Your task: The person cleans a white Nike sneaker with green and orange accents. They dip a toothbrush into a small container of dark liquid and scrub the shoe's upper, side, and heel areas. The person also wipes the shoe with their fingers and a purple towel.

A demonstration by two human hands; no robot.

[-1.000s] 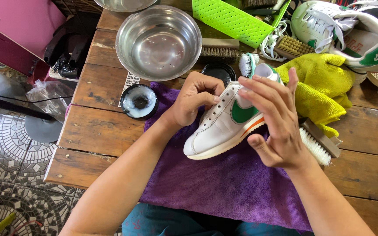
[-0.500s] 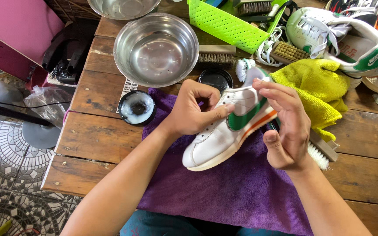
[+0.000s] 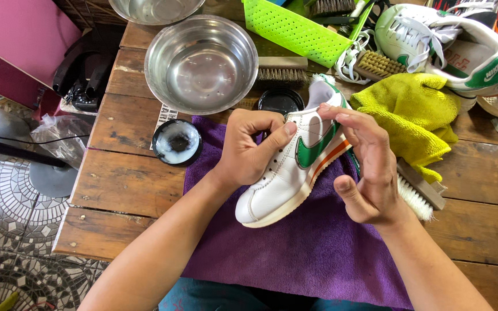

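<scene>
Head view, looking down: a white leather sneaker [image 3: 286,175] with a green side emblem and an orange stripe along its cream sole is held tilted above a purple cloth [image 3: 295,253], toe toward 7 o'clock and heel toward 1 o'clock.

The left hand [image 3: 249,151] is curled closed around the lace area, its thumb pressed on the upper. The right hand [image 3: 367,167] is half open; its fingertips [image 3: 327,110] are laid on the collar near the heel and nothing is gripped in it.

The step in hand appears to be working cream or polish into the leather by fingertip. For the next stroke, more cream would likely be needed from the small open tin [image 3: 176,142] of whitish paste at 9 o'clock of the shoe, and the shoe would need to be kept steady.

At 11 o'clock a shiny steel bowl [image 3: 202,62] is set on the worn plank surface [image 3: 128,184]. At 3 o'clock a fluffy yellow cloth [image 3: 413,112] is bunched, with a white-bristled brush [image 3: 419,194] just below it. At 12 o'clock a perforated green plastic basket [image 3: 295,29] is seen, and at 2 o'clock a second matching sneaker [image 3: 451,46].
</scene>
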